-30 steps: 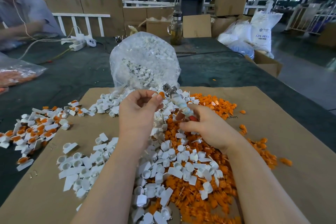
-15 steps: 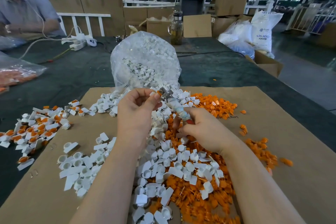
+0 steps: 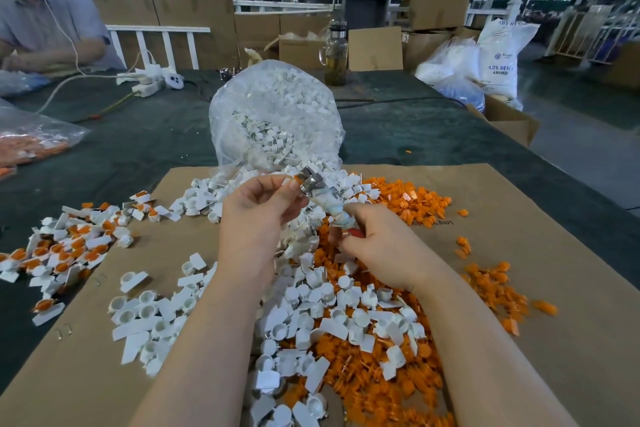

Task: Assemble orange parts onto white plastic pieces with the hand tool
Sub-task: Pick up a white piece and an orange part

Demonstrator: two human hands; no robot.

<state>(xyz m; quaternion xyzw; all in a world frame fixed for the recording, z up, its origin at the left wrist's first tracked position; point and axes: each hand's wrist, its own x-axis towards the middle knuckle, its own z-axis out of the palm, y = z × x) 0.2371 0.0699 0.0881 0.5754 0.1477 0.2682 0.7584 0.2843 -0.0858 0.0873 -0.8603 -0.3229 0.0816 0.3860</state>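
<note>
Two hands join a part above the cardboard sheet [image 3: 519, 218].
The left hand [image 3: 256, 215] pinches an orange part [image 3: 296, 178] against the hand tool [image 3: 320, 196], which the right hand [image 3: 377, 250] grips. Behind the tool, a clear bag [image 3: 277, 107] holds white plastic pieces [image 3: 266, 139].

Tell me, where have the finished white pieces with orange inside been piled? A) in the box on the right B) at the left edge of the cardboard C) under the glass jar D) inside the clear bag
B: the assembled pieces, white with orange centres, lie in a heap at the left edge of the cardboard sheet, apart from the clear bag of plain white parts.
</note>
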